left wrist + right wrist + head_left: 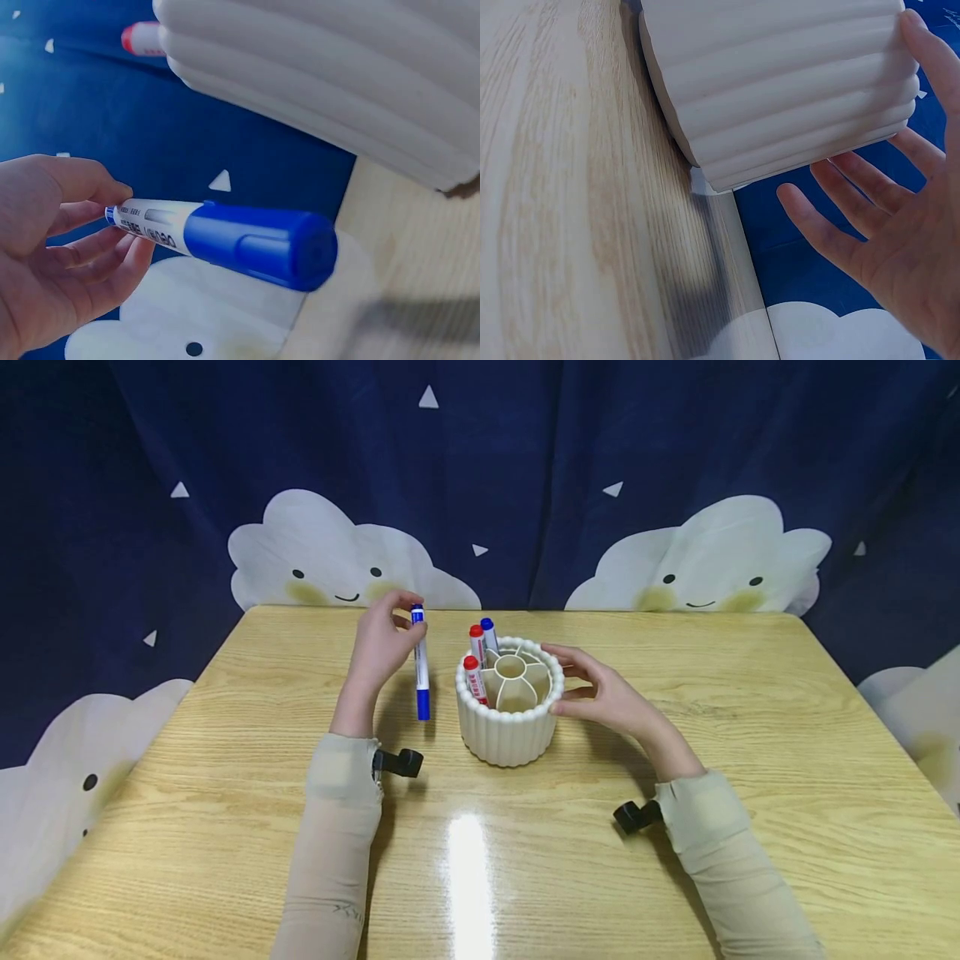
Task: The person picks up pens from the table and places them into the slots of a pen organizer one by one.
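Note:
My left hand (381,639) pinches a blue-capped white marker (422,664) near its upper end, thumb against fingers. The marker hangs nearly upright, its blue cap (262,244) pointing down, left of a cream ribbed pen holder (506,735). My right hand (611,697) holds the holder's right side, thumb at the front of the rim and index finger behind. In the right wrist view, its other fingers (825,232) spread beside the ribbed wall. Two red-ended markers (472,672) and one blue-ended marker (489,633) stand in the holder's left compartments; their lower parts are hidden.
The holder stands on a light wooden table (225,827), divided into compartments around a round centre tube (510,667). A dark blue curtain (510,460) with white clouds hangs behind the table's far edge. Each wrist carries a small black camera mount (401,762).

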{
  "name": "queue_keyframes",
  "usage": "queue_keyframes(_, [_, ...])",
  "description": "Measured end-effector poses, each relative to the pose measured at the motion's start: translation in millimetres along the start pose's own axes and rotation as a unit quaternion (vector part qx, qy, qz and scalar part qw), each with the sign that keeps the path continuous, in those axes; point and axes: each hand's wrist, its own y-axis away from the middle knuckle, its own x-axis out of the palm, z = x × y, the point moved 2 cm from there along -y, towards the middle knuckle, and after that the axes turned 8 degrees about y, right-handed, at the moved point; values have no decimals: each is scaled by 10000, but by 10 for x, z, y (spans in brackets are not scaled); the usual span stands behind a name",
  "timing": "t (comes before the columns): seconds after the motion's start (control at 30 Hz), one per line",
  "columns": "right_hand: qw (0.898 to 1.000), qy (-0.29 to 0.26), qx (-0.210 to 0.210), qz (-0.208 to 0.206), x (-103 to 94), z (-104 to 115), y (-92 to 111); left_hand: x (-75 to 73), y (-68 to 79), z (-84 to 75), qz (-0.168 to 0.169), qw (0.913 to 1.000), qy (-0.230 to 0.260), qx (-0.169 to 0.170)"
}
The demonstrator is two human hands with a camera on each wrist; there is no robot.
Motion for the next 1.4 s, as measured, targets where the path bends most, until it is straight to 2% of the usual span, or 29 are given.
queue_keyframes(0.23, [10000, -16, -1, 29, -1, 5, -3, -50, 45, -188, -212, 9987, 131, 448])
queue_keyframes(0.5, [10000, -1, 5, 28, -1, -8, 2, -97, 142, -437, -345, 9968, 128, 714])
queue_keyframes(0.87, [10000, -17, -14, 51, -6, 1, 1, -138, 247, -668, -641, 9900, 255, 1234])
queue_keyframes(1.07, [10000, -4, -9, 58, -3, -4, 3, -143, 333, -815, -762, 9841, 678, 1451])
queue_keyframes(1.23, [10000, -7, 5, 48, -3, -9, 4, -100, 390, -914, -829, 9739, 1225, 1724])
queue_keyframes(1.4, [10000, -26, 5, 48, -1, -9, 4, -37, 428, -976, -953, 9641, 1570, 1918])
